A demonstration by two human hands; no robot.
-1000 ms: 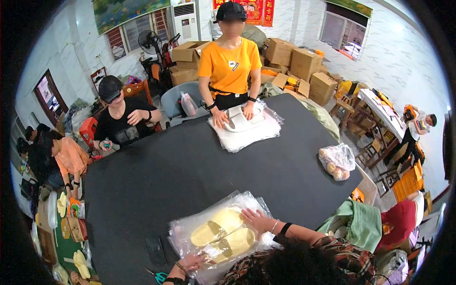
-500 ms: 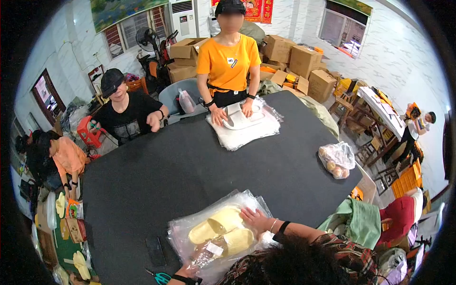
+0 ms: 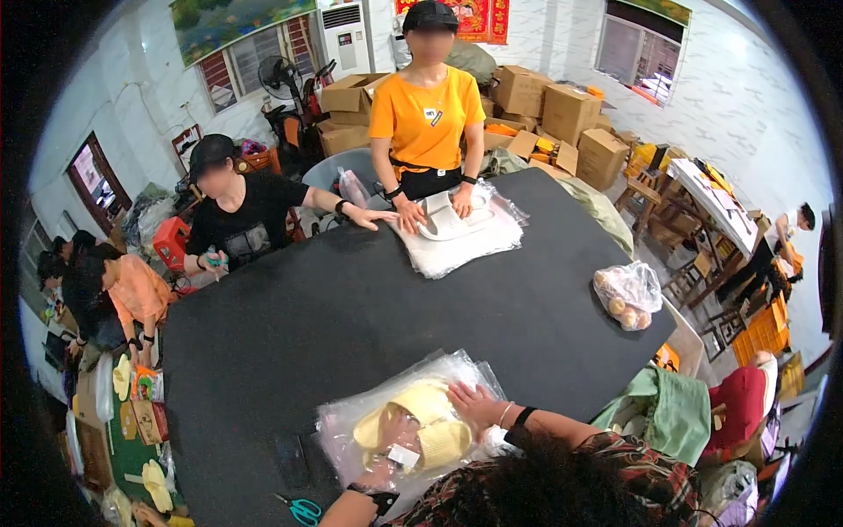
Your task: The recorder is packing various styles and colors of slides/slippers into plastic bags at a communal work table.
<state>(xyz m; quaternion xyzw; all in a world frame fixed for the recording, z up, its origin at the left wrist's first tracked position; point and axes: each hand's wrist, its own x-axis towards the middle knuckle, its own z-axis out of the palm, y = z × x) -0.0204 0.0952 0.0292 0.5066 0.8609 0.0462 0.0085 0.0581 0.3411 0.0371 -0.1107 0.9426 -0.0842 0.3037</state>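
Observation:
A pair of pale yellow slippers (image 3: 443,442) lies on a stack of clear plastic bags (image 3: 338,428) at the near edge of the dark table. My right hand (image 3: 474,405) rests open, its spread fingers on the bags and against the far right side of the slippers. Over the slippers' left part reaches my left hand (image 3: 392,441), its fingers blurred and partly covered by clear plastic. How those fingers are closed is unclear. A small white tag (image 3: 404,456) sits next to the left hand, by the slippers.
Teal-handled scissors (image 3: 304,510) and a dark flat rectangular object (image 3: 291,458) lie left of the bags. A bag of round fruit (image 3: 627,297) sits at the right edge. Across the table (image 3: 263,351), a person in orange holds a white slipper (image 3: 452,220) on bags; another person sits beside.
My left hand has moved forward over the slippers, and the white tag has shifted with it. My right hand stays put. The seated person has stretched an arm toward the far bags.

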